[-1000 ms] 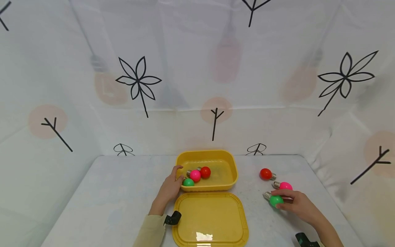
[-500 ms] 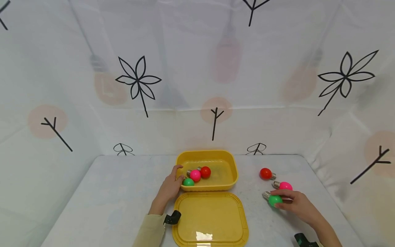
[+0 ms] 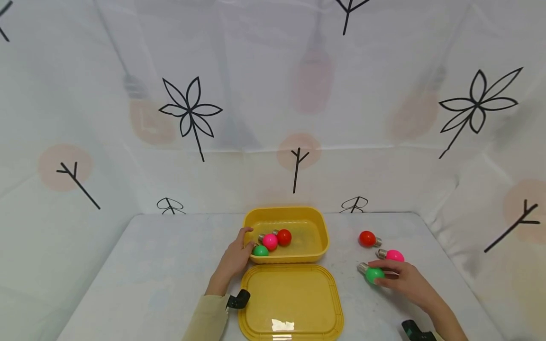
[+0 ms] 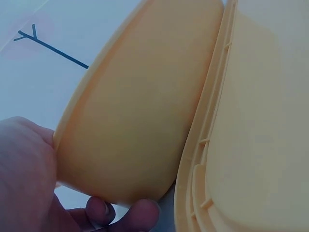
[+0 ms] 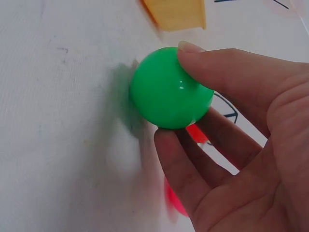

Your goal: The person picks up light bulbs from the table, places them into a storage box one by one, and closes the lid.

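My right hand pinches a green light bulb between thumb and fingers, its metal screw base pointing to the far left. The right wrist view shows the round green bulb close up, with a shadow beside it on the table. With my left hand I hold the left end of a yellow plastic box. Inside that box lie a green bulb, a pink bulb and a red bulb. In the left wrist view, curled fingers sit against the box's end wall.
A yellow lid lies flat in front of the box. To the right, a red bulb and a pink bulb lie on the white table, just beyond my right hand. A patterned cloth hangs behind.
My right hand has shifted slightly left with the green bulb in its fingers. The left hand and the box have stayed in place.
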Demonstrator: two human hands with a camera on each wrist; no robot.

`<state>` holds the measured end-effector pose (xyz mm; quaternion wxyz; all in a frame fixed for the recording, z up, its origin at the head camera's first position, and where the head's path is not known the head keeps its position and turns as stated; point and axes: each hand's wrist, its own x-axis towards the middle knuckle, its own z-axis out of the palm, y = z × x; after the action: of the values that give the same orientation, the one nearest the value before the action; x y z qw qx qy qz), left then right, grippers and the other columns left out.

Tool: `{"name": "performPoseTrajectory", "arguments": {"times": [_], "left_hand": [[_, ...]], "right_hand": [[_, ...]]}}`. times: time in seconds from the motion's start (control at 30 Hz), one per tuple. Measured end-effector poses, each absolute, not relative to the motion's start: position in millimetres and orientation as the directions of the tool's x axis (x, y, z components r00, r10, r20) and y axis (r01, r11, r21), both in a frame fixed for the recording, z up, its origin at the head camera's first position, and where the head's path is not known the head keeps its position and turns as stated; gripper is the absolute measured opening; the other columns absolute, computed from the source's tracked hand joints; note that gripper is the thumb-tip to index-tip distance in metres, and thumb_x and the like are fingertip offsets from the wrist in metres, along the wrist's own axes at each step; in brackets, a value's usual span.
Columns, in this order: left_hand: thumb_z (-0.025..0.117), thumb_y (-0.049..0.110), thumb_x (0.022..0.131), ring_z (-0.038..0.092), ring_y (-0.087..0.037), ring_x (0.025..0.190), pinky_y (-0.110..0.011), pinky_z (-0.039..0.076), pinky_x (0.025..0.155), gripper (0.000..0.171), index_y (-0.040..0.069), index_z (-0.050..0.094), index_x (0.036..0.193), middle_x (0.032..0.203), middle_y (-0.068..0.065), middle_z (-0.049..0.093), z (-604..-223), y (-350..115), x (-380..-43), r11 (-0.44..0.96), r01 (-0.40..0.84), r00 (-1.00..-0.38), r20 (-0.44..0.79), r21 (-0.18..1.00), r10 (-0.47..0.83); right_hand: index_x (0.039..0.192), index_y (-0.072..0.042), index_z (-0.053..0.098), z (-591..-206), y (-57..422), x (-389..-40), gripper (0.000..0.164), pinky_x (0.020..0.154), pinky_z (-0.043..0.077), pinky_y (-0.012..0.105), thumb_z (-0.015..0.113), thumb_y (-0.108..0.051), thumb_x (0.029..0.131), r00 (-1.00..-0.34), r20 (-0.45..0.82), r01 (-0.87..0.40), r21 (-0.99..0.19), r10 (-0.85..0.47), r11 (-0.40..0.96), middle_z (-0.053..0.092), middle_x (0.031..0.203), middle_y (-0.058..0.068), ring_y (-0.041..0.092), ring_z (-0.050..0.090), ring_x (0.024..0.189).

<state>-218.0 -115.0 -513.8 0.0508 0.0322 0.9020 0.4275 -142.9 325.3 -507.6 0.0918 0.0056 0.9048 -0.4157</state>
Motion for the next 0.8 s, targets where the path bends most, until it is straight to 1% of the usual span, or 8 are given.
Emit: {"name": "performPoseTrajectory", "arguments": {"times": [0.17, 0.3, 0.4, 0.53, 0.6, 0.8], "left_hand": [[0.048, 0.023, 0.103, 0.043, -0.021, 0.055, -0.033, 0.038, 0.056, 0.042, 0.019, 0.039, 0.144, 0.069, -0.004, 0.042, -513.9, -114.8, -218.6, 0.627, 0.008, -0.992, -0.072, 0.779, 0.103], [0.048, 0.023, 0.103, 0.044, -0.021, 0.058, -0.033, 0.038, 0.057, 0.042, 0.019, 0.040, 0.143, 0.072, -0.005, 0.046, -514.2, -115.4, -218.8, 0.626, 0.019, -0.992, -0.064, 0.780, 0.110], [0.048, 0.023, 0.103, 0.044, -0.021, 0.058, -0.034, 0.039, 0.058, 0.041, 0.019, 0.040, 0.143, 0.072, -0.005, 0.047, -514.5, -115.6, -218.9, 0.624, 0.021, -0.992, -0.063, 0.781, 0.112], [0.048, 0.023, 0.103, 0.043, -0.021, 0.056, -0.033, 0.038, 0.057, 0.041, 0.019, 0.040, 0.143, 0.070, -0.005, 0.044, -514.5, -115.4, -218.8, 0.621, 0.015, -0.992, -0.067, 0.784, 0.109], [0.048, 0.023, 0.103, 0.044, -0.021, 0.058, -0.033, 0.039, 0.058, 0.041, 0.018, 0.040, 0.143, 0.071, -0.004, 0.045, -514.3, -115.3, -218.8, 0.624, 0.019, -0.992, -0.063, 0.781, 0.109], [0.049, 0.022, 0.103, 0.048, -0.021, 0.064, -0.033, 0.040, 0.062, 0.041, 0.018, 0.041, 0.143, 0.077, -0.006, 0.051, -514.5, -115.7, -218.8, 0.630, 0.025, -0.993, -0.055, 0.776, 0.108]], "right_hand": [[0.118, -0.010, 0.072, -505.2, 322.2, -144.1, 0.041, 0.087, 0.054, 0.046, 0.082, -0.022, 0.081, -0.986, -0.149, 0.064, -0.759, -0.077, 0.648, 0.055, 0.133, 0.024, 0.036, 0.058, 0.113], [0.120, -0.011, 0.071, -502.2, 318.6, -144.5, 0.041, 0.088, 0.053, 0.045, 0.081, -0.023, 0.082, -0.987, -0.139, 0.058, -0.770, -0.079, 0.636, 0.054, 0.134, 0.023, 0.037, 0.055, 0.115], [0.120, -0.012, 0.071, -500.8, 314.9, -145.5, 0.040, 0.088, 0.054, 0.043, 0.080, -0.023, 0.083, -0.988, -0.135, 0.057, -0.783, -0.080, 0.619, 0.056, 0.132, 0.019, 0.035, 0.055, 0.115], [0.121, -0.011, 0.071, -498.9, 308.7, -147.7, 0.039, 0.088, 0.054, 0.040, 0.079, -0.019, 0.084, -0.988, -0.124, 0.043, -0.803, -0.097, 0.594, 0.059, 0.126, 0.013, 0.032, 0.056, 0.114], [0.121, -0.012, 0.071, -497.7, 305.4, -148.8, 0.038, 0.088, 0.054, 0.039, 0.080, -0.019, 0.084, -0.988, -0.118, 0.035, -0.810, -0.104, 0.585, 0.061, 0.124, 0.011, 0.031, 0.057, 0.113], [0.123, -0.011, 0.070, -494.5, 297.7, -152.2, 0.039, 0.089, 0.053, 0.037, 0.078, -0.019, 0.086, -0.987, -0.088, -0.006, -0.823, -0.137, 0.568, 0.063, 0.126, 0.012, 0.031, 0.057, 0.114]]}}
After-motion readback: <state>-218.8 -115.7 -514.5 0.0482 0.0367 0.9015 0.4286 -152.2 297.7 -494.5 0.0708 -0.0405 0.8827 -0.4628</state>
